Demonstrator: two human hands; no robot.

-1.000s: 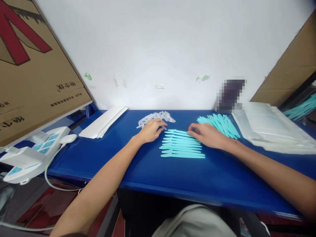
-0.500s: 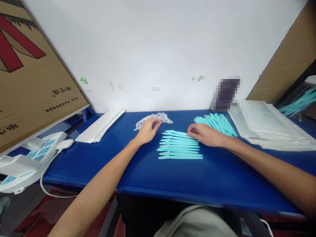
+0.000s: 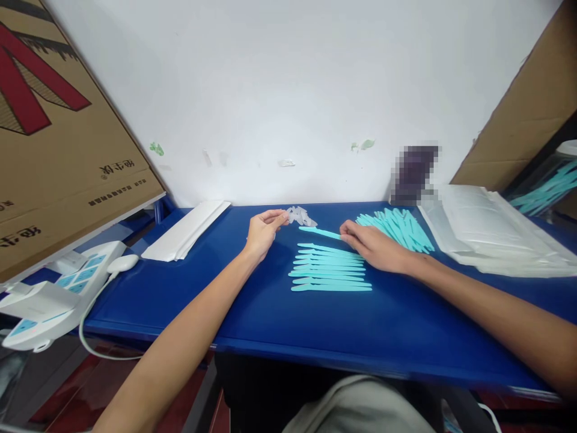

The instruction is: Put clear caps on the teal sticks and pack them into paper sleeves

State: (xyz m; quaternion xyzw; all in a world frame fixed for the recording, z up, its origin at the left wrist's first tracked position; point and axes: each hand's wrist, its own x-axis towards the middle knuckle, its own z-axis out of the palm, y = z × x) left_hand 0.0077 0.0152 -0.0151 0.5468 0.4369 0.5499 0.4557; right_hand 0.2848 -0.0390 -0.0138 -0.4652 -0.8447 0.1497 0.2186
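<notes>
My right hand (image 3: 369, 243) pinches the handle end of a turquoise eyebrow razor (image 3: 320, 231), its other end pointing left toward my left hand. Below it lies a row of several similar turquoise razors (image 3: 331, 270), side by side on the blue table. My left hand (image 3: 265, 231) has thumb and fingers pressed together at the edge of a pile of small translucent plastic caps (image 3: 302, 215). Whatever is between those fingertips is too small to make out, and the hand hides part of the pile. A loose heap of turquoise razors (image 3: 399, 227) lies just behind my right hand.
Folded white sheets (image 3: 184, 231) lie at the table's left, near a white power strip (image 3: 67, 294) with a cable. Clear plastic bags (image 3: 491, 228) are stacked at right, beside a jar of turquoise sticks (image 3: 552, 183). A large cardboard box (image 3: 76, 150) leans at left; a white wall stands behind.
My right hand has raised a razor away from the top of the row. My left hand has shifted slightly left at the cap pile, and its fingers have closed together.
</notes>
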